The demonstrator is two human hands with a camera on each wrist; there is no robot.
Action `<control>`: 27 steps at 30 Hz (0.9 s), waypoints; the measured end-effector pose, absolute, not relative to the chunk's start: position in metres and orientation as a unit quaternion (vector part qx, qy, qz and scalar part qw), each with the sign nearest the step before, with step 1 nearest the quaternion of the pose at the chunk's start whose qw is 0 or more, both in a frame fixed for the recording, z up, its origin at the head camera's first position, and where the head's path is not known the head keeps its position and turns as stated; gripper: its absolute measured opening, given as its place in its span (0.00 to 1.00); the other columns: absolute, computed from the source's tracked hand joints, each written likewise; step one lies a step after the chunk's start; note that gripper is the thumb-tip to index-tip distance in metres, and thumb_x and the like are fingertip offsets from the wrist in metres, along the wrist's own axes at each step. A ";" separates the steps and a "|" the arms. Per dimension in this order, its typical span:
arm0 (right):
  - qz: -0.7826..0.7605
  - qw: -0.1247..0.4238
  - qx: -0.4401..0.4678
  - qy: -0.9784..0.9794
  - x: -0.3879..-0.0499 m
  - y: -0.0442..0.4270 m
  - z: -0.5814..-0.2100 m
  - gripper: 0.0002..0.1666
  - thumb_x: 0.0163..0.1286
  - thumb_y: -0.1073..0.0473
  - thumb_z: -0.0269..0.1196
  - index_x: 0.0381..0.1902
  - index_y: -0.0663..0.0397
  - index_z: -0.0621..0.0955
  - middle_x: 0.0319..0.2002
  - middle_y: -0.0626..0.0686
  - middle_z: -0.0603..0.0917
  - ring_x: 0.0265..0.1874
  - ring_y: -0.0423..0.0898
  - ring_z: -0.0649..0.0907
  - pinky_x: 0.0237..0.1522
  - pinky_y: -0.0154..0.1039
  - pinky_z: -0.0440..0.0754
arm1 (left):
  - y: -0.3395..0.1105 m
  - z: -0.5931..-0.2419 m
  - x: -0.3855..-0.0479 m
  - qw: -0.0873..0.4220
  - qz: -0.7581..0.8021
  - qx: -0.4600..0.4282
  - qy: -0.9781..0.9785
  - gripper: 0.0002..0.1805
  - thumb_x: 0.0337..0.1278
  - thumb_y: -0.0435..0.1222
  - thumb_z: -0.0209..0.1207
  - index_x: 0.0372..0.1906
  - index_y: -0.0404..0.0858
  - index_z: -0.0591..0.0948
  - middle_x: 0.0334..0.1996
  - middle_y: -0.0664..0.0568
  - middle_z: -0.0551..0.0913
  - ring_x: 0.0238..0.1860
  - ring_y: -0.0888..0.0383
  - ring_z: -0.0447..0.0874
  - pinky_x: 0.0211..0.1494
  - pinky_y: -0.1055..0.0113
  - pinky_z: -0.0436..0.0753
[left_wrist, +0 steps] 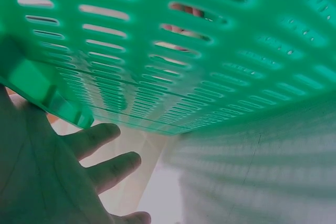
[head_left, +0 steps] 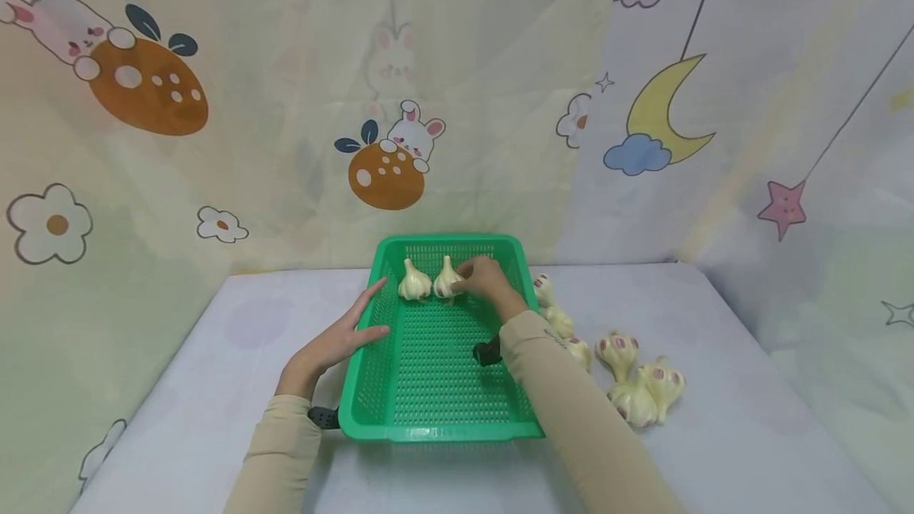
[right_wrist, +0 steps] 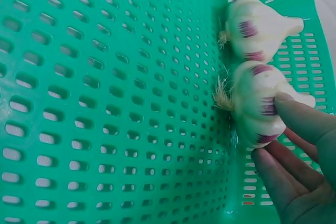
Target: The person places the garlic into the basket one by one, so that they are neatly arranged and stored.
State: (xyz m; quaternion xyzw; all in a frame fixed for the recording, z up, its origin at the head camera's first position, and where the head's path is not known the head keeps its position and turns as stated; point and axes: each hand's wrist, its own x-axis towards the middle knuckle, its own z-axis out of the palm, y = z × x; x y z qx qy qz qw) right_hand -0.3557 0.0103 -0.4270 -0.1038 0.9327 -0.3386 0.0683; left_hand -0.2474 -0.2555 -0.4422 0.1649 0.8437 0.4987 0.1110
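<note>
In the head view a green plastic basket (head_left: 428,432) holds two garlic bulbs side by side at its far end. My right hand (head_left: 487,279) reaches in and has its thumb and fingers round the right-hand bulb (head_left: 446,282); the left-hand bulb (head_left: 415,284) stands beside it. The right wrist view shows the gripped bulb (right_wrist: 257,100) against the basket's end wall, its roots towards the basket floor, and the other bulb (right_wrist: 254,30) touching it or nearly so. My left hand (head_left: 341,339) rests with spread, straight fingers on the basket's left rim.
Several more garlic bulbs (head_left: 637,403) lie on the white table (head_left: 743,419) to the right of the basket, some partly hidden by my right forearm. A patterned cloth (head_left: 286,141) hangs behind the table. Black wrist devices (head_left: 489,352) show at both wrists.
</note>
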 end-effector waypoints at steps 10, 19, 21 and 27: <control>-0.329 0.090 -0.137 0.930 -0.355 0.008 -0.422 0.22 0.63 0.57 0.65 0.55 0.56 0.81 0.54 0.56 0.83 0.55 0.53 0.79 0.55 0.46 0.78 | -0.254 -0.438 -0.246 0.115 0.505 0.163 0.840 0.43 0.64 0.49 0.54 0.75 0.64 0.41 0.77 0.47 0.35 0.76 0.39 0.32 0.67 0.30 0.46; -0.314 0.094 -0.141 0.934 -0.355 0.010 -0.423 0.26 0.64 0.55 0.64 0.59 0.58 0.78 0.58 0.59 0.79 0.59 0.55 0.77 0.58 0.48 0.76 | -0.254 -0.438 -0.245 0.117 0.506 0.164 0.839 0.43 0.63 0.49 0.54 0.75 0.61 0.41 0.77 0.47 0.35 0.75 0.39 0.33 0.67 0.30 0.47; -0.318 0.088 -0.134 0.934 -0.354 0.011 -0.423 0.26 0.64 0.54 0.65 0.58 0.59 0.78 0.57 0.59 0.80 0.57 0.55 0.77 0.57 0.48 0.76 | -0.253 -0.437 -0.244 0.119 0.504 0.166 0.839 0.43 0.64 0.49 0.54 0.75 0.62 0.41 0.77 0.47 0.35 0.75 0.39 0.32 0.67 0.30 0.47; -0.366 0.051 -0.123 0.921 -0.351 0.010 -0.417 0.28 0.65 0.50 0.63 0.58 0.61 0.76 0.56 0.59 0.79 0.55 0.54 0.78 0.55 0.48 0.77 | -0.254 -0.439 -0.246 0.121 0.502 0.164 0.840 0.43 0.65 0.48 0.53 0.75 0.61 0.40 0.77 0.47 0.34 0.75 0.39 0.32 0.67 0.30 0.47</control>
